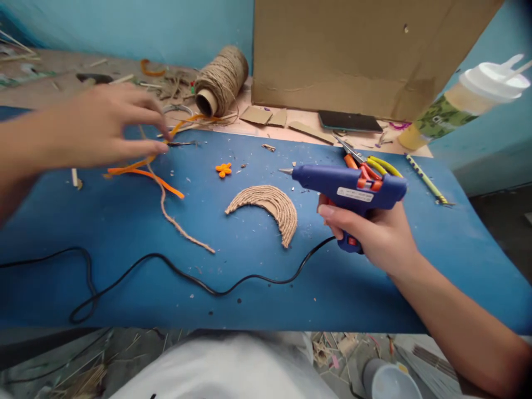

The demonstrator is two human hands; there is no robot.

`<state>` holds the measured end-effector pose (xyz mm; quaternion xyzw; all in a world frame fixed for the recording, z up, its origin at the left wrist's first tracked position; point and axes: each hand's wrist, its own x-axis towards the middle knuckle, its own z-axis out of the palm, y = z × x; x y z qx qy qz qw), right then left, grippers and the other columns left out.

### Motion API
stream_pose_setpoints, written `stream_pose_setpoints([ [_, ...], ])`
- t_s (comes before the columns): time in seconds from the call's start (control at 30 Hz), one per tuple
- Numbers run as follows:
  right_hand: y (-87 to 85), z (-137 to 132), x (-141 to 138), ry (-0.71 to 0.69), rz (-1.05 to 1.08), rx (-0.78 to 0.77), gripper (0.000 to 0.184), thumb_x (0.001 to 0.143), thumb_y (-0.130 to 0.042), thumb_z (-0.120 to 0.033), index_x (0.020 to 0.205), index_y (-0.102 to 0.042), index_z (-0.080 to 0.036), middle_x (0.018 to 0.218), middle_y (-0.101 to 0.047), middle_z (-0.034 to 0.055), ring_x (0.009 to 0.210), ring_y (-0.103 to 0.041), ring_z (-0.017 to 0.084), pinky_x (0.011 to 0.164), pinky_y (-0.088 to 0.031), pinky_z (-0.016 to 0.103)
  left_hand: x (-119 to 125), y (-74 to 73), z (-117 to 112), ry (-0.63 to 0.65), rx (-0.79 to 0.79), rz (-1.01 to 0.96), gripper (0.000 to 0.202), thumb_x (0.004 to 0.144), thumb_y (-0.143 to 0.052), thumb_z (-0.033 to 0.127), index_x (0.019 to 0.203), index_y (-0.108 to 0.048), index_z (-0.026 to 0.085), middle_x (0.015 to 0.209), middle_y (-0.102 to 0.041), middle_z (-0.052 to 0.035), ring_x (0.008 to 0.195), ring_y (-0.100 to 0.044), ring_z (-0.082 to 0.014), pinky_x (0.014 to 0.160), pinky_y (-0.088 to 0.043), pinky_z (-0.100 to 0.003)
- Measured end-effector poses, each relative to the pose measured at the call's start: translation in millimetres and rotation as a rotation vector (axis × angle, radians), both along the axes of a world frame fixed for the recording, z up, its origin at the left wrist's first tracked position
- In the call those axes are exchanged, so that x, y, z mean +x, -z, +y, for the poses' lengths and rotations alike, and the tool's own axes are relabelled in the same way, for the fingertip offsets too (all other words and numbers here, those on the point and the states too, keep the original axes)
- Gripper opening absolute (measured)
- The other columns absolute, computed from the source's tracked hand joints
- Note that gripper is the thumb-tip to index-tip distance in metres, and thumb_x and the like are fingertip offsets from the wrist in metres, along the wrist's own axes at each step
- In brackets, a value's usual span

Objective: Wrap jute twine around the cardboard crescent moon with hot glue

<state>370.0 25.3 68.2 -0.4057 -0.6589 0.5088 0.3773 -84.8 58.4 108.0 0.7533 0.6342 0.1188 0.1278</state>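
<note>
My right hand is closed round the grip of a blue hot glue gun, whose nozzle points left above the blue mat. Just left of the nozzle lies a crescent piece wound in jute twine. My left hand hovers at the upper left, blurred, with thumb and fingers pinching together over an orange ribbon and a loose length of jute cord. Whether it grips either of them I cannot tell. A small orange flower shape lies between the hands.
The glue gun's black cable snakes across the mat's front. A jute spool and a cardboard sheet stand at the back, a dark phone below it. Scissors, a pencil and a lidded cup are at the right.
</note>
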Motion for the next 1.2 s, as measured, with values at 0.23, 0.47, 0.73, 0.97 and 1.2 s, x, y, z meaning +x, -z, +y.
stream_pose_setpoints([
  [0.23,1.5,2,1,-0.016,-0.048,0.007,0.024,0.101,-0.087,-0.033,0.083,-0.074,-0.025,0.061,-0.063,-0.0043,0.051,-0.052,0.013,0.049,-0.039,0.031,109,50.4,-42,0.493,0.006,0.105,0.078,0.105,-0.066,0.065,0.169,-0.056,0.021,0.129,-0.077,-0.0144,0.130,-0.071,-0.0378,0.114,-0.052,-0.048],
  [0.47,-3.5,2,3,0.004,-0.048,-0.020,0.034,0.099,-0.093,-0.042,0.076,-0.074,-0.026,0.060,-0.065,-0.0029,0.052,-0.059,0.016,0.053,-0.045,0.033,135,62.0,-72,0.441,-0.055,-0.185,0.034,0.109,-0.066,0.047,0.136,-0.064,0.026,0.098,-0.073,-0.0002,0.085,-0.072,-0.0215,0.079,-0.051,-0.035],
  [0.73,-0.6,1,-10,-0.019,-0.057,-0.169,0.044,0.095,-0.094,-0.053,0.070,-0.071,-0.024,0.058,-0.072,0.0007,0.052,-0.064,0.017,0.051,-0.049,0.031,135,60.2,-61,0.354,0.003,-0.098,0.021,0.116,-0.057,0.044,0.119,-0.062,0.024,0.113,-0.072,-0.0053,0.097,-0.069,-0.0249,0.081,-0.047,-0.038],
  [0.97,13.2,-1,-15,-0.014,-0.036,-0.281,0.042,0.091,-0.097,-0.059,0.081,-0.075,-0.024,0.061,-0.073,0.0005,0.051,-0.063,0.018,0.048,-0.049,0.032,130,54.4,-59,0.457,-0.017,-0.101,0.030,0.115,-0.049,0.040,0.091,-0.056,0.025,0.091,-0.067,-0.0038,0.083,-0.058,-0.0247,0.082,-0.041,-0.044],
  [1.2,12.5,-1,-16,-0.018,-0.008,-0.268,0.045,0.089,-0.099,-0.060,0.076,-0.074,-0.026,0.059,-0.072,0.0001,0.049,-0.061,0.017,0.046,-0.048,0.032,142,60.8,-75,0.561,-0.005,-0.096,0.033,0.120,-0.045,0.033,0.095,-0.065,0.024,0.086,-0.071,-0.0004,0.074,-0.059,-0.0193,0.080,-0.038,-0.042],
])
